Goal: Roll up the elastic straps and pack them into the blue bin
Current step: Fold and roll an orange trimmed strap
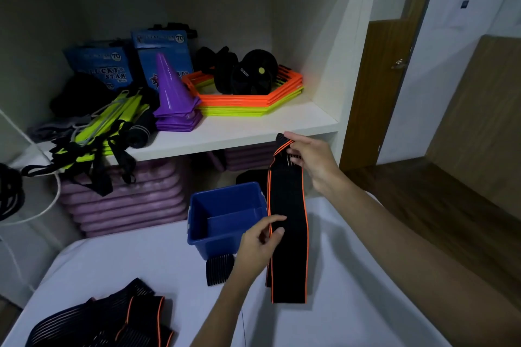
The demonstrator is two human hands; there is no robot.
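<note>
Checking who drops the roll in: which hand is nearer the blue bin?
Left. The left hand pinches the strap at the blue bin's right rim; the right hand holds the strap's top, higher up.

One view only, from a camera worn on the person's head, looking forward and down; both forearms reach in from the near right edge, close below the lens; the white table [118, 259] fills the near ground; the shelf [253, 128] stands far and left of centre; a wooden door [377, 87] lies far right; wide-angle bending curves the edges.
</note>
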